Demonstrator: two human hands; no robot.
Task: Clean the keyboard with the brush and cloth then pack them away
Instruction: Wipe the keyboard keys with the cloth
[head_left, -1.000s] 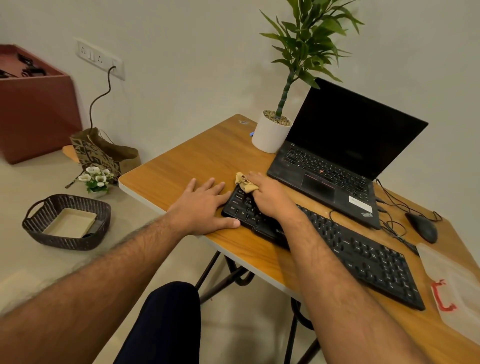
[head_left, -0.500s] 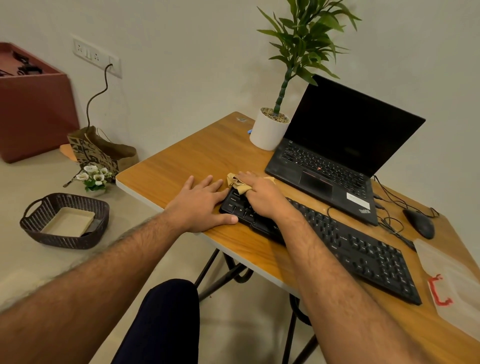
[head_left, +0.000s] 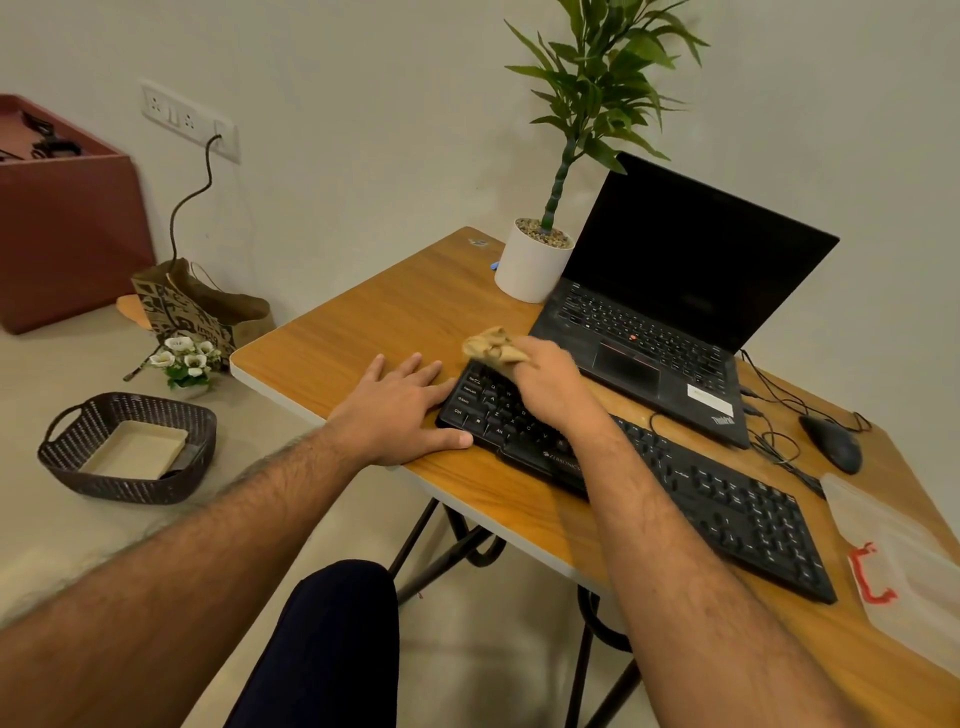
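Observation:
A black keyboard lies slantwise on the wooden table. My right hand grips a crumpled tan cloth and holds it at the keyboard's far left corner. My left hand rests flat on the table beside the keyboard's left end, thumb along its front edge. No brush is visible.
An open black laptop and a white potted plant stand behind the keyboard. A black mouse with cables and a clear plastic box with a red latch lie at the right. A dark woven basket sits on the floor at left.
My right hand has slid the cloth a little toward the keyboard's far edge. My left hand has stayed in place.

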